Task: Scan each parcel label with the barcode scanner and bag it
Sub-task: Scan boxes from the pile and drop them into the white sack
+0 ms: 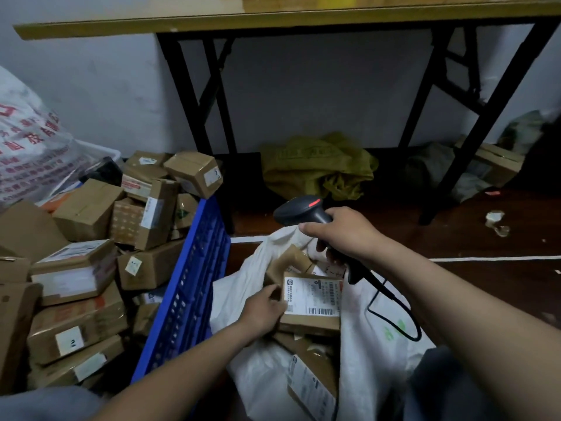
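Parcel (pixel 311 299), label up, in the mouth of the white sack (pixel 261 375); my left hand (pixel 264 311) grips its edge. Barcode scanner (pixel 303 209) clenched in my right hand (pixel 340 235), just above. Bagged cartons (pixel 312 378): several, I judge. Blue crate (pixel 185 299): piled boxes (pixel 79 326) remain, most of the job.

Ahead of you stands a folding table with a yellowish wooden top and black metal legs (pixel 273 16), set against a plain pale grey wall (pixel 318 86). Under it you see a crumpled olive-yellow cloth sack (pixel 315 168) lying on the dark reddish-brown floor (pixel 455 235). A thin white line (pixel 501 258) crosses that floor to your right. The light is dim.
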